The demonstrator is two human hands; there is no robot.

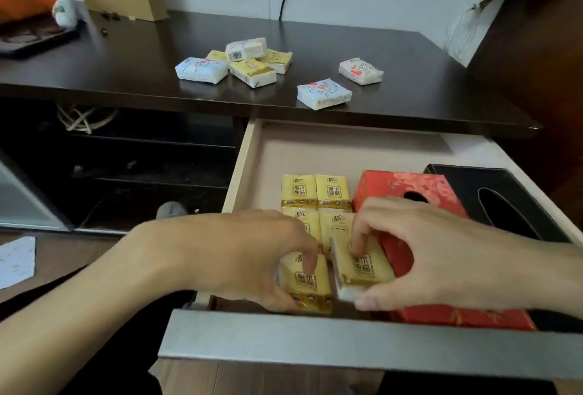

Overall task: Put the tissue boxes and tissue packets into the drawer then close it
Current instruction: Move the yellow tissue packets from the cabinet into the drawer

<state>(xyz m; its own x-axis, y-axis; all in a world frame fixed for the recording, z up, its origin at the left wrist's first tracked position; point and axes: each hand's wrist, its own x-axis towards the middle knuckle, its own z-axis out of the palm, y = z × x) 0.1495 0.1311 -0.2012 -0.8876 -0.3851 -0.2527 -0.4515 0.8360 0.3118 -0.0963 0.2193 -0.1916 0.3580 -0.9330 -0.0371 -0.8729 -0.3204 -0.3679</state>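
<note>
While the drawer (243, 170) stands open, each hand's fingers (310, 263) grasp a yellow packet (310, 284) — side by side.

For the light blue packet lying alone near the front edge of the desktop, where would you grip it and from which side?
Probably from above, pinching the two long side edges of the light blue packet. It lies flat on the desktop, apart from its neighbours, so both edges are free. Its soft wrapper suggests a light pinch across the narrow width.

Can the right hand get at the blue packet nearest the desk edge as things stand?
Probably yes once freed: the blue packet lies alone and uncovered on the desk, but the right hand is holding a yellow packet in the drawer.
</note>
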